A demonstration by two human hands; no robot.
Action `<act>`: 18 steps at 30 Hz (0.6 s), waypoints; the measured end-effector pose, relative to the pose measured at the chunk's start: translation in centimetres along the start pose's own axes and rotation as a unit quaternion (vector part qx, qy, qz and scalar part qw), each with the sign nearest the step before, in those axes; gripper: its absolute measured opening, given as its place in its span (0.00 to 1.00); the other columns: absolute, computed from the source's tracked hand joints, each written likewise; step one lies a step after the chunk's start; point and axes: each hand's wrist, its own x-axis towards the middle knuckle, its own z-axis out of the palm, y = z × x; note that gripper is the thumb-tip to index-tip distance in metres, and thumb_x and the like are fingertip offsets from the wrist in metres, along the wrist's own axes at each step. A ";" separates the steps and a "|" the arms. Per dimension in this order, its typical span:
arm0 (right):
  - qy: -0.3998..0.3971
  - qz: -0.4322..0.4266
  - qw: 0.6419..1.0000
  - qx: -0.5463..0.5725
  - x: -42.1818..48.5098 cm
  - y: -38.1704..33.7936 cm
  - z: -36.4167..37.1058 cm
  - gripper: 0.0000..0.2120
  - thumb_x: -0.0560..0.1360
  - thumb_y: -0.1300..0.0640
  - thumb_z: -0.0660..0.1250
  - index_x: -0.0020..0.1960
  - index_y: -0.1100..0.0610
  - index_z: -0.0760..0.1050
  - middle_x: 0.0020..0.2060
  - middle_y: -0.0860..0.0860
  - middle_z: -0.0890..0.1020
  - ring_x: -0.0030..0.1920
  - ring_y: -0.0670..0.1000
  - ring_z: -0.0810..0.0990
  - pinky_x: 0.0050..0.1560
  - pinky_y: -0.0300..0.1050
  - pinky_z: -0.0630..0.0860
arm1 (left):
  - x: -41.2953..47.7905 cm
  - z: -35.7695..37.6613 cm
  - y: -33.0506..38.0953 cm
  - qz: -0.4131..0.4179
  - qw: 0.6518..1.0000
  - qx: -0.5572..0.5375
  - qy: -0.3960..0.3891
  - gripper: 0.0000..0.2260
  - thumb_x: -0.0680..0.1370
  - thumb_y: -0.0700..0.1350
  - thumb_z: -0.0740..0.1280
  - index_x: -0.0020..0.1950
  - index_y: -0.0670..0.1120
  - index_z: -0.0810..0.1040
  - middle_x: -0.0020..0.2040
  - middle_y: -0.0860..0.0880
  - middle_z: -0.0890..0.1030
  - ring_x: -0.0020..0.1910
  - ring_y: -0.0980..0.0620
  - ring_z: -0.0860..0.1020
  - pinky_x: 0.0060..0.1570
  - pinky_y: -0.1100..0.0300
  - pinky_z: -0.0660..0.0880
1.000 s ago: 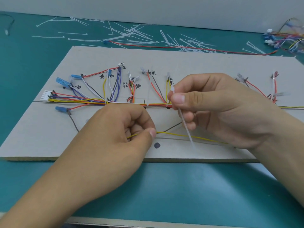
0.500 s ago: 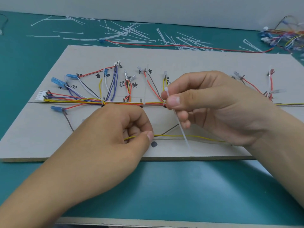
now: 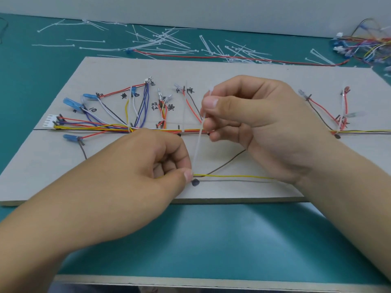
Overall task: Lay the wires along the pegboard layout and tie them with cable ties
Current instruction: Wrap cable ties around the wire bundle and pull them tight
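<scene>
White plastic cable tie (image 3: 198,140) now held steeper, pinched by right hand (image 3: 264,123), tail reaching thin yellow wire (image 3: 232,176) pinched by left hand (image 3: 137,172); looping likely next.

Bright, even light from above leaves soft shadows under the forearms on the teal counter (image 3: 190,240), which shows a pale sheen. The wide lens bows the pegboard (image 3: 232,68) edges. The cable tie (image 3: 198,144) in the right hand (image 3: 264,123) is smeared, and the far wire heap (image 3: 364,45) is soft.
</scene>
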 end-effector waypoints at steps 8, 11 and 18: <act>0.058 -0.067 0.991 -0.096 -0.3 0.5 0.9 0.05 0.74 0.71 0.73 0.43 0.64 0.79 0.34 0.60 0.81 0.32 0.54 0.81 0.34 0.47 0.82 | -0.3 -0.4 0.4 0.000 1.000 -0.004 0.005 0.06 0.75 0.58 0.67 0.45 0.58 0.81 0.22 0.55 0.70 0.20 0.59 0.66 0.23 0.70 0.62; 0.002 -0.034 0.983 -0.181 -0.7 1.1 1.3 0.06 0.73 0.70 0.74 0.41 0.62 0.80 0.29 0.55 0.81 0.29 0.50 0.80 0.30 0.43 0.78 | -0.4 -0.1 0.8 0.002 0.999 0.015 0.037 0.04 0.72 0.54 0.68 0.43 0.57 0.81 0.21 0.56 0.70 0.20 0.58 0.66 0.22 0.70 0.63; -0.038 -0.053 0.960 -0.272 -1.2 1.6 1.5 0.08 0.71 0.68 0.77 0.38 0.57 0.82 0.32 0.48 0.84 0.30 0.46 0.80 0.34 0.42 0.79 | -2.1 1.8 0.7 0.065 0.967 0.179 0.171 0.03 0.67 0.53 0.71 0.38 0.57 0.79 0.35 0.59 0.78 0.35 0.58 0.77 0.35 0.54 0.76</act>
